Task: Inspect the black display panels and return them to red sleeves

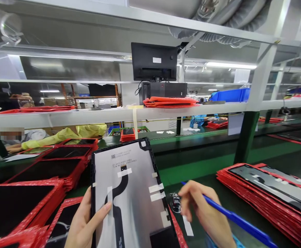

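Observation:
My left hand grips a display panel by its left edge, thumb pressed on the back. The panel is tilted up, its silvery back facing me, with a black flex cable down the middle and several white tape pieces along the right edge. To the right of the panel, my right hand is closed around a long blue pen-like tool; its thin tip points toward the panel, apart from it. A small clear-and-dark object and a white strip lie by my right fingers.
Stacked panels in red bubble wrap stand at right; more red-wrapped screens fill the left. A shelf rail crosses ahead, carrying a monitor and a blue bin. A person in yellow sleeves works across the bench.

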{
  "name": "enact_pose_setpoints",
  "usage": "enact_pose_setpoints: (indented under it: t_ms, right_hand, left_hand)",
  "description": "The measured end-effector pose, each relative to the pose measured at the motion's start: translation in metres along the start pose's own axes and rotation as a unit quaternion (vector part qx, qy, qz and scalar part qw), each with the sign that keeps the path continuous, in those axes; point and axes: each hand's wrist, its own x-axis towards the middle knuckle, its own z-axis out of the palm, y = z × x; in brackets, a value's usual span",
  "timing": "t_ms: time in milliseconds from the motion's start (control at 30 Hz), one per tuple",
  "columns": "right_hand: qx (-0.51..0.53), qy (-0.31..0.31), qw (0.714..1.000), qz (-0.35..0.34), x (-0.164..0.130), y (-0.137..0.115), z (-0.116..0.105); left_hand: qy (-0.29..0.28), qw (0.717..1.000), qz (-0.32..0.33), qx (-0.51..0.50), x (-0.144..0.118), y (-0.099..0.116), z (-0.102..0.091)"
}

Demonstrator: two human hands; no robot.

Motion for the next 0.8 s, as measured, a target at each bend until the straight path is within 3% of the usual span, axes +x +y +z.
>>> enact_pose_setpoints:
  t_ms: [100,167,267,500,700,800]
  right_hand:
    - [0.029,-0.05,0.997,0.053,0.012,0.007,0.022]
    - [0.015,-0.027,0.998,0.06,0.009,0.013,0.03]
    - [-0.066,0.013,0.997,0.03,0.003,0.019,0.034]
    - [-0.157,-0.039,0.986,0.031,0.017,0.021,0.037]
    - [-0.186,0.097,0.977,0.03,0.014,0.027,0.038]
    - [-0.211,0.09,0.973,0.005,0.016,0.031,0.038]
  left_hand:
    - [-0.002,1.0,-0.023,0.005,-0.003,-0.002,0.0]
    - [-0.014,0.999,-0.029,0.012,-0.005,-0.003,0.001]
    - [-0.026,0.999,-0.02,0.033,-0.007,-0.007,0.005]
    - [-0.027,0.998,-0.011,0.049,-0.01,-0.009,0.014]
    - [-0.062,0.997,-0.031,0.044,-0.01,-0.008,0.01]
    - [-0.059,0.997,-0.005,0.053,-0.012,-0.009,0.012]
